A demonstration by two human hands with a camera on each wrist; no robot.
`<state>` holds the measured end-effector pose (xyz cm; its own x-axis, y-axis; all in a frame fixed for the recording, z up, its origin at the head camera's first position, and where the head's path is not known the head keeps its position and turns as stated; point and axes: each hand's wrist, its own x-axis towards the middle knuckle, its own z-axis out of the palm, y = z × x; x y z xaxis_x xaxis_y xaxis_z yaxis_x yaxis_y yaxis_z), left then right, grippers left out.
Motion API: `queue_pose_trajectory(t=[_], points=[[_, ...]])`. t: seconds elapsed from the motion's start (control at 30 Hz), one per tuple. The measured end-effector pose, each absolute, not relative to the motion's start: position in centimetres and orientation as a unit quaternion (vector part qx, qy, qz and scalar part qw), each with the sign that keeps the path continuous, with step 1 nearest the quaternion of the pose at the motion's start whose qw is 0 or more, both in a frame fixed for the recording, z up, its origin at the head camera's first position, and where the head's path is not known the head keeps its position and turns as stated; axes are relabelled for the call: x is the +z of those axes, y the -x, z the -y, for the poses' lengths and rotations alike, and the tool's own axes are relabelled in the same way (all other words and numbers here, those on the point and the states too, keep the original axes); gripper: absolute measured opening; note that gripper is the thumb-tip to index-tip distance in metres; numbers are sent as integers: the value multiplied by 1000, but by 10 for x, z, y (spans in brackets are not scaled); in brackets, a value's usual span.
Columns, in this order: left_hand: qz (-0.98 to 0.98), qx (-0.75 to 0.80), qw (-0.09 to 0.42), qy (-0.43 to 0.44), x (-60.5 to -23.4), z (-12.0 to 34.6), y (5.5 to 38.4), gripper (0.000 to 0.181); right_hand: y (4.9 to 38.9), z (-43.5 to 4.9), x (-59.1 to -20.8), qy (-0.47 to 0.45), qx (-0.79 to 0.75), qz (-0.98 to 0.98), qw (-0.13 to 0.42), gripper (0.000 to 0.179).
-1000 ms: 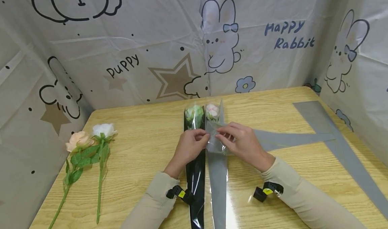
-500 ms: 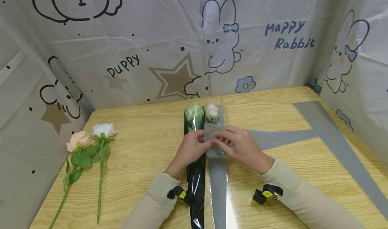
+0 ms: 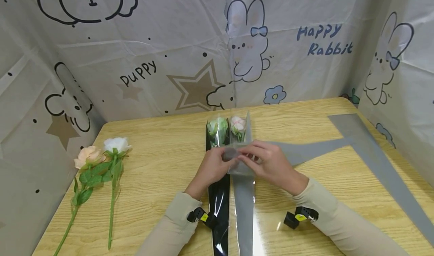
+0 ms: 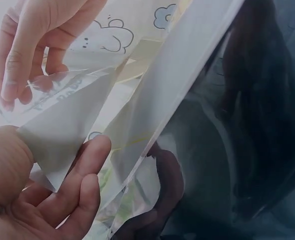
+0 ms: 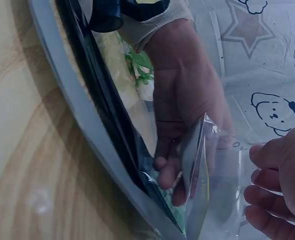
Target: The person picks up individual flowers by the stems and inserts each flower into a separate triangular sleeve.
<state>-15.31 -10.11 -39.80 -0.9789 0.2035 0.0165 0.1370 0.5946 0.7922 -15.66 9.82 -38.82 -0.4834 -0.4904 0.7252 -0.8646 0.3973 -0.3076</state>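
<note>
A grey flower sleeve (image 3: 301, 150) with a clear front lies crosswise, its wide end between my two hands. My left hand (image 3: 211, 165) pinches the wide end at its grey corner, thumb on one side and fingers on the other, as the left wrist view shows. At the clear film of that end, my right hand (image 3: 271, 163) pinches the edge with thumb and fingertips. Below the hands lie a green-white rose (image 3: 217, 128) in a black sleeve (image 3: 218, 214) and a pale pink rose (image 3: 238, 124) in another grey sleeve (image 3: 244, 211).
Two unwrapped artificial roses, one peach (image 3: 89, 157) and one white (image 3: 116, 146), lie on the left of the wooden table (image 3: 159, 195). A further grey sleeve (image 3: 386, 169) lies slanted along the right edge. Printed cloth (image 3: 190, 30) hangs behind and at both sides.
My right hand has moved slightly left, up to the left fingertips. The held sleeve's narrow tail has swung and shifted left over the table. The roses have not moved.
</note>
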Motion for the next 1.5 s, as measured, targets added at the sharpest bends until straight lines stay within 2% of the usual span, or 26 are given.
queue_pose_trajectory(t=[0.23, 0.63, 0.93, 1.1, 1.27, 1.5], points=[[-883, 458, 42, -96, -397, 100, 153, 16, 154, -95, -391, -434, 325, 799, 258, 21], [-884, 450, 23, -127, -397, 97, 153, 25, 162, -103, -391, -404, 346, 810, 249, 17], [-883, 444, 24, -146, -397, 97, 152, 21, 174, -112, -392, -370, 330, 824, 274, 16], [-883, 446, 26, -145, -397, 97, 151, 22, 174, -113, -392, -375, 319, 830, 262, 17], [-876, 458, 34, -147, -397, 98, 151, 23, 172, -112, -393, -380, 309, 834, 255, 21], [-865, 478, 28, -150, -398, 99, 153, 26, 168, -109, -394, -398, 304, 820, 277, 36]])
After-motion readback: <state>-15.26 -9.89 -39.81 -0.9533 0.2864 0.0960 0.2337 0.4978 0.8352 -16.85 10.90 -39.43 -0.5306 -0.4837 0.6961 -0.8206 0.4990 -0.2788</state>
